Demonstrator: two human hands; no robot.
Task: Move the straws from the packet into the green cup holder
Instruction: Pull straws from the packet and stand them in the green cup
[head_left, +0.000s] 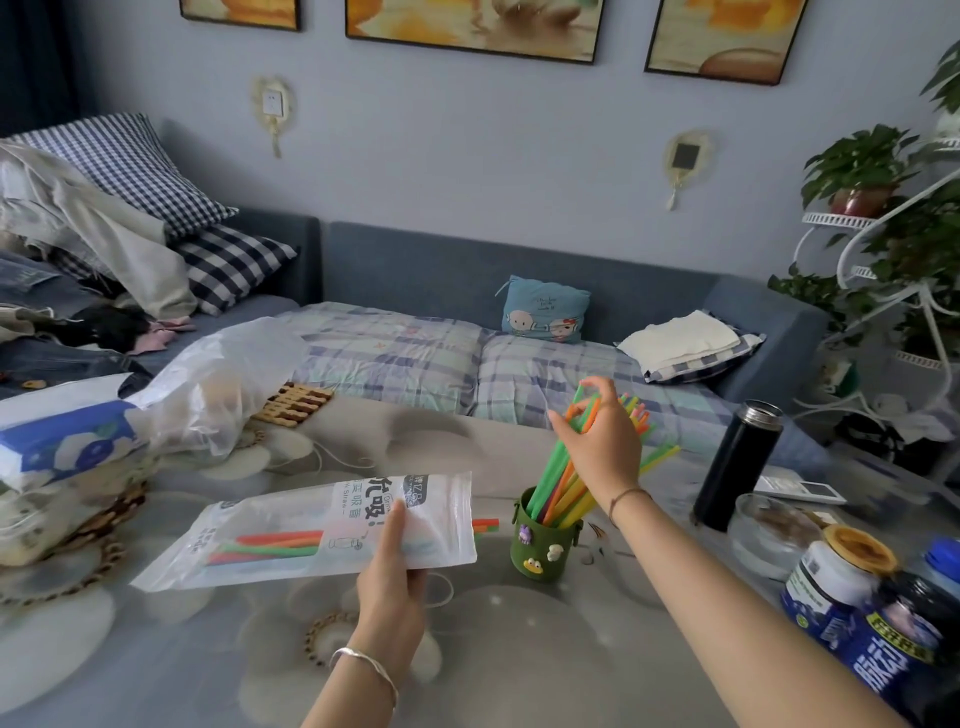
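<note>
My left hand (392, 577) grips the near edge of a clear straw packet (311, 530), held flat just above the table. Several red, orange and green straws (270, 545) still lie inside it, and their tips poke out of its right end. A green cup holder (545, 540) with small cartoon charms stands upright to the packet's right. It holds a leaning bunch of green, yellow and orange straws (563, 491). My right hand (602, 436) is over the cup, fingers pinched around the upper ends of that bunch.
A black flask (737, 465) stands right of the cup. A glass dish (769, 535) and several jars and bottles (852, 597) crowd the right front. Plastic bags (156, 410) and woven coasters (291, 405) lie at the left. A sofa lies beyond the table's far edge.
</note>
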